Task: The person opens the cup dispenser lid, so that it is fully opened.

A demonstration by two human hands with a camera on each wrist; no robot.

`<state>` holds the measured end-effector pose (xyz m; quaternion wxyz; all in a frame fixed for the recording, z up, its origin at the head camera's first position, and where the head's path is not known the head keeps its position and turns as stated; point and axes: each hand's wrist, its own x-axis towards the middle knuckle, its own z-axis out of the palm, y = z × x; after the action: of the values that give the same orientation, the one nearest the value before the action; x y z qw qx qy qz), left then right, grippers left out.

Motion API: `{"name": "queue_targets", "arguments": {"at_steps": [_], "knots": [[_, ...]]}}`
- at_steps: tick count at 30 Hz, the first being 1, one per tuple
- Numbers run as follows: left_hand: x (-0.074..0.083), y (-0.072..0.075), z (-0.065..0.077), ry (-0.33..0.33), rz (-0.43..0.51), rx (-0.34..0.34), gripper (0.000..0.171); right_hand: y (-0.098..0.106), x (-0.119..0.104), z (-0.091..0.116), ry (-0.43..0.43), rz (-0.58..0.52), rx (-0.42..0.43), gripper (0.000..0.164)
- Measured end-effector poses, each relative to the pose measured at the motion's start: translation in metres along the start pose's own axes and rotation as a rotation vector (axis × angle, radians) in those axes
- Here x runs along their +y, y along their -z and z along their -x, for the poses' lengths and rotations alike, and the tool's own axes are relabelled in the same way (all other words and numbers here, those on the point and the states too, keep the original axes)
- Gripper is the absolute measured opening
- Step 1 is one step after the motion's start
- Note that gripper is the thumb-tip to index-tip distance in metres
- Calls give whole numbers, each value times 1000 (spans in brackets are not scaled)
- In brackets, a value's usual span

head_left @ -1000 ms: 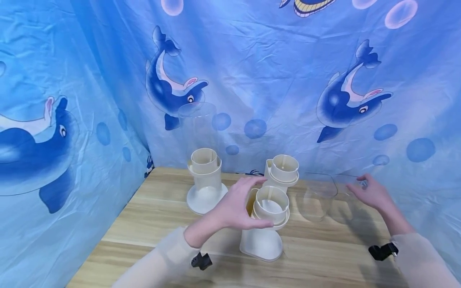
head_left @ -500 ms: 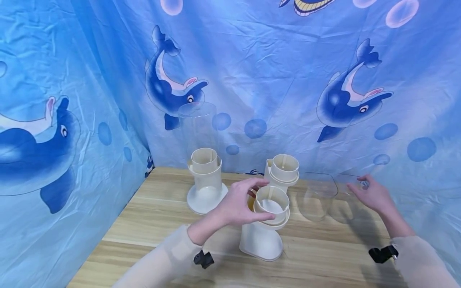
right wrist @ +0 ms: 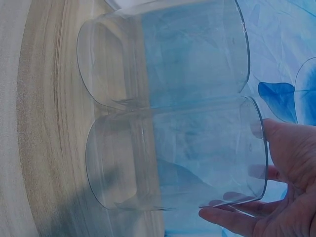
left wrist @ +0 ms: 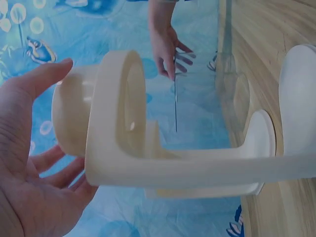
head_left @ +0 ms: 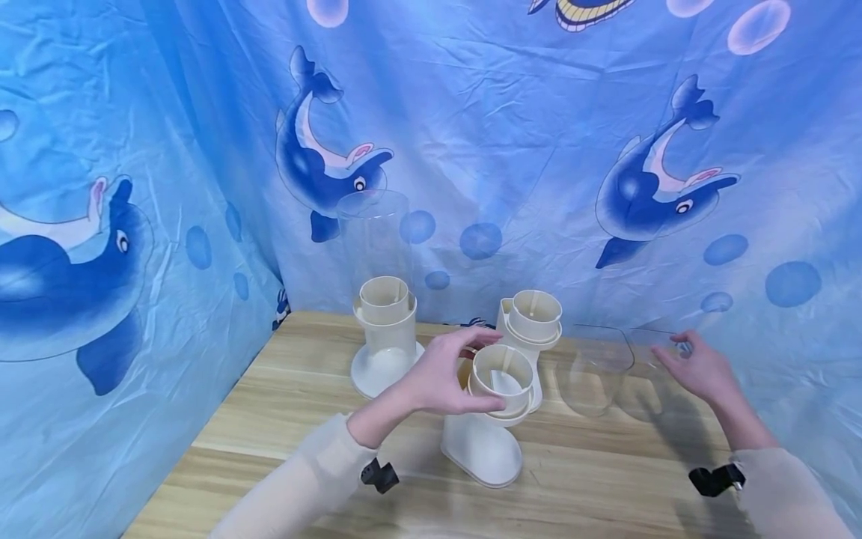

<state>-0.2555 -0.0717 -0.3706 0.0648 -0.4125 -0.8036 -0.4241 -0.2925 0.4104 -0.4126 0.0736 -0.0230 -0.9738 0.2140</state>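
The left hand (head_left: 438, 378) holds the near cream stand (head_left: 481, 449) by its upper ring (head_left: 503, 382); the thumb lies on the near side of the ring and the other fingers (left wrist: 64, 173) curve round its far side, spread only as wide as the ring; the stand is in the middle of the scene, its pale rounded base over the desk (head_left: 242, 442); whether that base bears on the wood I cannot tell. The right hand (head_left: 697, 367) is at the right, its bent fingers round the upper rim of the right clear container (right wrist: 212, 153); part of the grip shows through the transparent wall. The left clear container (right wrist: 197, 54) is upright just beside it, to its left; both have their open ends up.

Beyond the near stand, slightly to the right, is the far cream stand (head_left: 532, 329), with a similar ring on top; at the far left is the left cream stand (head_left: 387, 340), with a round white base; a tall clear cylinder (head_left: 373, 239) rises above it, its lower edge hard to make out. A blue cloth (head_left: 471, 112) printed with dolphins and bubbles hangs behind and to the left; black mounts (head_left: 379, 475) sit at both pale sleeves (head_left: 303, 479).
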Motion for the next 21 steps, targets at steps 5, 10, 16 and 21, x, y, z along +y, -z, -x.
{"name": "queue_targets", "arguments": {"at_steps": [5, 10, 16, 21], "knots": [[2, -4, -1, 21, -22, 55, 81, -1, 1, -3, 3, 7, 5, 73], [1, -2, -2, 18, -12, 44, 80, -1, 2, -4, 11, 3, -5, 74], [-1, 2, -1, 21, 16, 10, 79, 0, 3, -4, 11, 7, -7, 73], [-4, 3, 0, 20, 28, -15, 76, 0, 3, -3, 10, 9, -6, 73]]}}
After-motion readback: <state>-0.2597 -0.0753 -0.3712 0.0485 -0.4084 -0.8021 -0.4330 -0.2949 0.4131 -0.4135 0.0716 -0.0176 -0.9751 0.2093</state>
